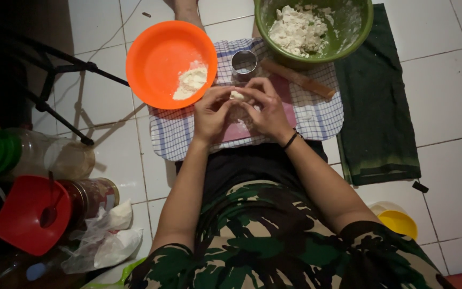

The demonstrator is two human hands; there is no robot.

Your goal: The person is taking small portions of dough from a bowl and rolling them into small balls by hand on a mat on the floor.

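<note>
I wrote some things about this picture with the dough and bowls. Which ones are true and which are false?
1. Both hands hold a small piece of dough. True: the left hand and right hand meet around the dough piece.
2. The orange bowl is full to the top. False: the orange bowl has only a little white flour on one side.
3. The green bowl holds a lumpy white dough. True.
4. The rolling pin is in the right hand. False: the rolling pin lies on the checked cloth.
5. A metal ring cutter sits between the two bowls. True.
</note>
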